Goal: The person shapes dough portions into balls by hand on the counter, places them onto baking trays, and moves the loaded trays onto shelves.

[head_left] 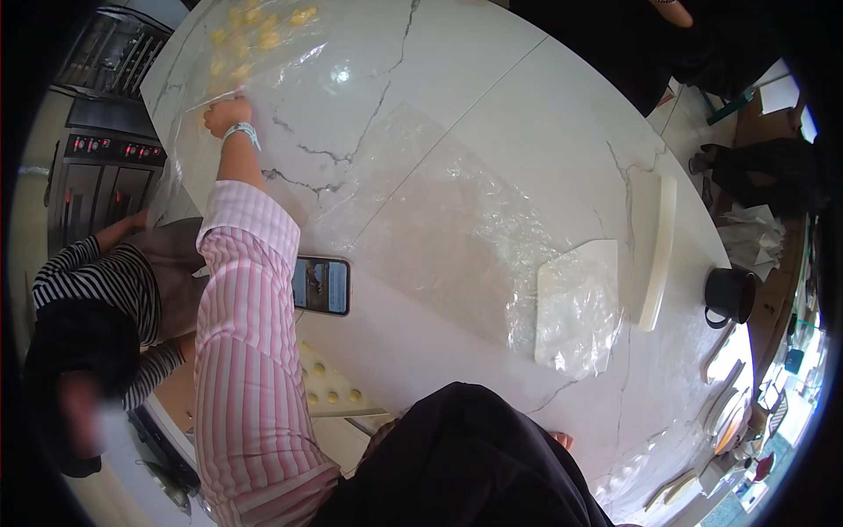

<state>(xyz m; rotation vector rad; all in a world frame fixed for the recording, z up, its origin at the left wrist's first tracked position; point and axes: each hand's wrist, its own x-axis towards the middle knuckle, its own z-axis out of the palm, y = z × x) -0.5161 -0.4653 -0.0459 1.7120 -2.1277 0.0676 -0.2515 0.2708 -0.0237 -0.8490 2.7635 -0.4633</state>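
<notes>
Tabletop (492, 61): smooth, glossy, marble-look. Plastic film (306, 60), upper left: clear, shiny, creased. Plastic sheet (430, 220), mid-frame: thin, crinkled, glossy. Phone screen (321, 286), left of centre: smooth, glassy. Striped sleeve (250, 351), lower left: matt cloth. Oven front (88, 189), far left: metal, slight sheen.

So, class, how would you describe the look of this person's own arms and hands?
The left sleeve is long, with pink and whitish stripes running lengthwise, and ends in a broad, pale pinkish cuff with a finer pattern. A pale bluish wristband is worn beyond it, and the left hand has no glove. The right arm cannot be made out clearly enough to describe.
</notes>
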